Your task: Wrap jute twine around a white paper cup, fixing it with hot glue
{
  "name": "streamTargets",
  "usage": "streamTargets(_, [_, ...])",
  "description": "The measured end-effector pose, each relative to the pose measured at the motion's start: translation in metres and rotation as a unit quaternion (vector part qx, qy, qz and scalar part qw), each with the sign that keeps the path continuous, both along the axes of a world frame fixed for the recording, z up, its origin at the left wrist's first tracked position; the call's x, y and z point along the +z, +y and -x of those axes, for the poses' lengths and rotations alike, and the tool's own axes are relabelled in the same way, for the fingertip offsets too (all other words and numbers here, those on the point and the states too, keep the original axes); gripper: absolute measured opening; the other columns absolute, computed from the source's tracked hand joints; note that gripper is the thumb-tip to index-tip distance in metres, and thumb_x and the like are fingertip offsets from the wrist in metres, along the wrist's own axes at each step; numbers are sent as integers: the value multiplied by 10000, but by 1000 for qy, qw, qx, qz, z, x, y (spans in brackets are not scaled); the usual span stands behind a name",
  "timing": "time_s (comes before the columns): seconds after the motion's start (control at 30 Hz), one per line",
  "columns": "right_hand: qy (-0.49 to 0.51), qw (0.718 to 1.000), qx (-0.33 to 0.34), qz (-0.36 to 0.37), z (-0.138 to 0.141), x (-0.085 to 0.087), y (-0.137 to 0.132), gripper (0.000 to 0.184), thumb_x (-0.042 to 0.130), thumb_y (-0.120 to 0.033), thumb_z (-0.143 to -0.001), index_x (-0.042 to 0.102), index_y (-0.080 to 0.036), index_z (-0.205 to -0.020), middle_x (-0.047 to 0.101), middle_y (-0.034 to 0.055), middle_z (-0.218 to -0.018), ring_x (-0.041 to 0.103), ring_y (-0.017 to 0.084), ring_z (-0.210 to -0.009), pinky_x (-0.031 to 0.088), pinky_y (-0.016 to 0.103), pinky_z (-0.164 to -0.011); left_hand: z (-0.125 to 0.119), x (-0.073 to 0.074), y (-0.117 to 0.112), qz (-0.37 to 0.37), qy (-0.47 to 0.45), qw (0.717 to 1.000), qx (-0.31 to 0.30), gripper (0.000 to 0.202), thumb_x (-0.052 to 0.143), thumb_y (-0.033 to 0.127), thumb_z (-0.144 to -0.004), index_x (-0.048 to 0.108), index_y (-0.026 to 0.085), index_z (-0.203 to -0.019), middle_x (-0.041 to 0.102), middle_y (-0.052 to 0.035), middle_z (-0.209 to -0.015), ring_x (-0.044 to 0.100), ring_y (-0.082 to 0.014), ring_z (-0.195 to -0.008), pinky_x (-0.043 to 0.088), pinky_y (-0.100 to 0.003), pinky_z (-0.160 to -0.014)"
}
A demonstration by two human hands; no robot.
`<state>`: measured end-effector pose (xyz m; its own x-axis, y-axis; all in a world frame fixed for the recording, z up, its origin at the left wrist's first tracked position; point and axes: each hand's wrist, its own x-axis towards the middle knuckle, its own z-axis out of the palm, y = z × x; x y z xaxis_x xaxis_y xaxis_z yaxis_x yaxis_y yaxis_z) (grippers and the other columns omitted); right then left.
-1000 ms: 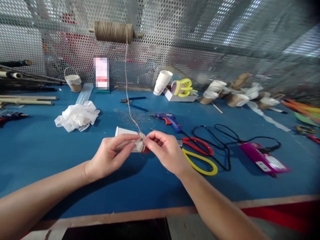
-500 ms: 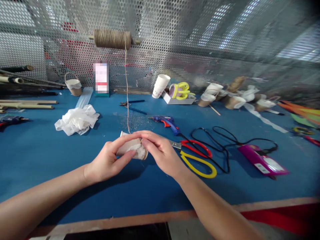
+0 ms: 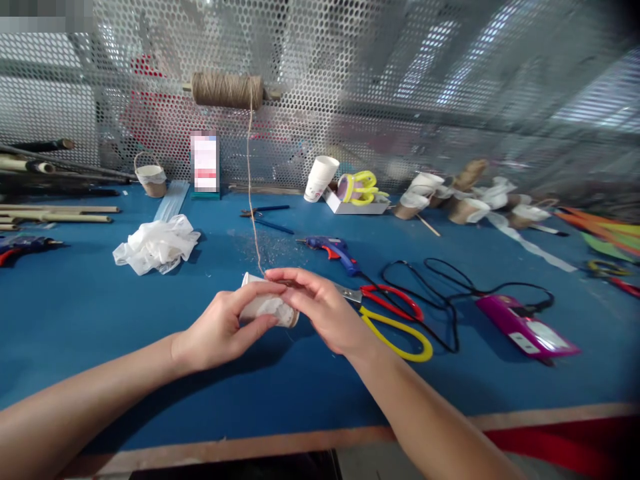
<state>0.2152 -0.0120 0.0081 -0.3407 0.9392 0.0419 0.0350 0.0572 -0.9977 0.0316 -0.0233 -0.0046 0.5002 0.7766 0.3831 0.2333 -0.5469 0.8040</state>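
A small white paper cup (image 3: 256, 309) lies tilted on its side above the table, with a whitish smear on its wall and brown twine at its right end. My left hand (image 3: 215, 330) is closed round the cup, thumb below and fingers over the top. My right hand (image 3: 325, 308) is at the twine-wrapped end, its fingers bent over the cup's upper side and pinching the twine (image 3: 255, 230) against it. That twine runs down from a spool (image 3: 227, 91) on a rod at the mesh wall. My right fingertips partly hide the wrapped end.
Right of my hands lie scissors (image 3: 397, 333) with red and yellow handles, a blue glue gun (image 3: 333, 250) and a purple power strip (image 3: 525, 327). Pliers (image 3: 267, 217) lie behind. Crumpled white cloth (image 3: 157, 245) is at left. Stacked paper cups (image 3: 321, 179) stand near the mesh.
My right fingers have shifted over the cup's top, and their tips now reach farther back along the twine. The cup stays in my left hand. The view has tipped slightly upward.
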Motion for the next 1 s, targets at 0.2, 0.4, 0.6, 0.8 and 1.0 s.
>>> streamTargets(0.2, [-19,1000,11,8,3,2,-4,269,629,-247,-770,628,-212,-1037,674,52,-1050,627,160,-977,487,359,-894,-1,1,-2,4,6,999,31,225,535,246,-871,580,156,-1071,705,-45,-877,624,-116,-661,495,-216,-609])
streamTargets(0.4, [-135,970,-171,-104,-30,14,27,251,565,-403,-813,618,-169,-890,687,59,-827,646,161,-745,532,338,-691,1,1,1,9,-28,995,95,239,444,286,-925,623,140,-986,687,-32,-750,600,-108,-604,479,-196,-550])
streamTargets(0.6, [-332,883,-310,-117,-91,-1,83,164,653,-251,-666,509,-228,-590,617,59,-659,621,245,-789,479,374,-712,5,3,2,-79,-73,984,140,205,450,248,-927,624,147,-963,693,-31,-789,588,-88,-605,460,-169,-541])
streamTargets(0.8, [-364,877,-303,-74,-102,-22,95,292,696,-161,-549,421,-256,-527,547,21,-538,624,274,-741,464,373,-649,6,5,-1,-159,-65,979,114,169,462,175,-908,617,146,-972,712,-37,-811,628,-88,-638,482,-160,-569])
streamTargets(1.0, [-202,951,-231,-46,-87,19,53,240,659,-324,-672,546,-201,-845,615,-12,-653,592,147,-577,488,291,-544,8,6,3,-175,-55,976,121,192,450,211,-920,631,155,-956,706,-22,-729,601,-80,-547,462,-157,-507])
